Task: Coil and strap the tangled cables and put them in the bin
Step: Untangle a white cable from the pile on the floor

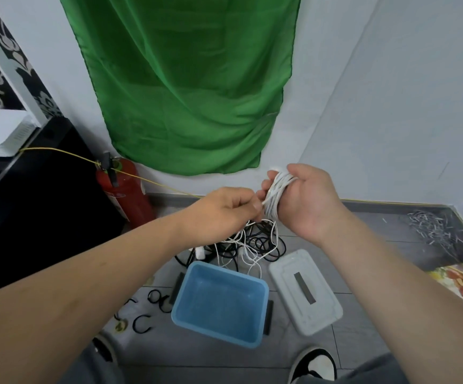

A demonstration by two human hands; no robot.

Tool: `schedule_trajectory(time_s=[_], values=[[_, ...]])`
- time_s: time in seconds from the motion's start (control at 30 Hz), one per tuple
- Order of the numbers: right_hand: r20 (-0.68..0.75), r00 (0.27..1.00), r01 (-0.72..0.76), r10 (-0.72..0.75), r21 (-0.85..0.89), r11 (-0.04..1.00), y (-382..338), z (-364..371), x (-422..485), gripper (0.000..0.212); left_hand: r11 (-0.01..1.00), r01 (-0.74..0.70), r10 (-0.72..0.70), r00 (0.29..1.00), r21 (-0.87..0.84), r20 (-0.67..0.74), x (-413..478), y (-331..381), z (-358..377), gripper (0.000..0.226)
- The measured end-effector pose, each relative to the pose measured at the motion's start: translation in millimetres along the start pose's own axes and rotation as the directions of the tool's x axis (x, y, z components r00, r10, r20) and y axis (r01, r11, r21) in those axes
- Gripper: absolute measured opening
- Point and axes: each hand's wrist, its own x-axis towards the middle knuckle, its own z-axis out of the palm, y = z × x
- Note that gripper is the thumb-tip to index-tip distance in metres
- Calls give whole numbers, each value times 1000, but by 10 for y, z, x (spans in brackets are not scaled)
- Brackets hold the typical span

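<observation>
While the right hand [305,200] grips a thin white cable coil [277,192] beyond the blue plastic bin [219,303] and the left hand [224,212] pinches its tail, a snag in the black-and-white floor tangle [255,242] below could drag loops loose.

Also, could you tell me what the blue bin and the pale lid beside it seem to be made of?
The blue rectangular bin looks like smooth moulded plastic, given its rounded corners. The pale grey lid seems matte plastic too.

My forearms [114,261] are bare. Nearer me than the blue bin [224,268], I wear grey trousers [377,370], a black-and-white right sneaker [314,364] with black laces by its right corner, and a left sneaker [104,349] by its left.
</observation>
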Motion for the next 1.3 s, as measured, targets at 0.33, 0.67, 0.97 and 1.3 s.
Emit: schedule_trajectory(time_s=[0.33,0.67,0.97,1.3], values=[[398,907,-121,139,-70,990,-246,-20,-253,46,917,134,-247,930,376,271,9,-386,-253,40],[187,856,-76,482,-876,476,58,14,-346,54,897,160,-28,951,411,-309,102,-212,-451,40],[40,990,-91,135,-549,831,191,89,-71,60,998,64,-63,949,-7,-309,29,112,-74,17],[24,999,33,-25,-398,917,211,125,-89,37,974,-15,90,942,228,-325,-73,7,-68,16]])
